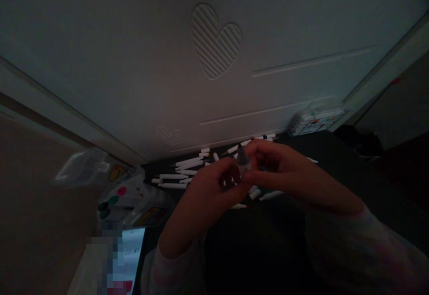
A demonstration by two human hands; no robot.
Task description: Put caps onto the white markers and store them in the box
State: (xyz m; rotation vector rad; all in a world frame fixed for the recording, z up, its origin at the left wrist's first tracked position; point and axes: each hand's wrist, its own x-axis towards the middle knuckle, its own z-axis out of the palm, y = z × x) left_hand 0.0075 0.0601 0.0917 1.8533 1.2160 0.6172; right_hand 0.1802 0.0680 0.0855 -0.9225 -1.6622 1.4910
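Observation:
A white marker [243, 160] with a dark grey tip end pointing up stands nearly upright between my two hands. My left hand [210, 192] has its fingers curled and its thumb and fingertips against the marker's left side. From the right, my right hand [283, 165] pinches the same marker with thumb and fingers. The marker's lower end is hidden behind my fingers. Several loose white markers [172, 177] lie on the black tabletop around and behind my hands, some without caps. Small loose caps [205, 150] rest near the back. The scene is dim.
An open clear plastic case [147, 196] with several coloured marker ends stands at the left. Below it glows a screen [133, 252], partly pixelated. A clear case [317, 120] with colourful contents sits back right. A white panel with heart reliefs [216, 40] rises behind.

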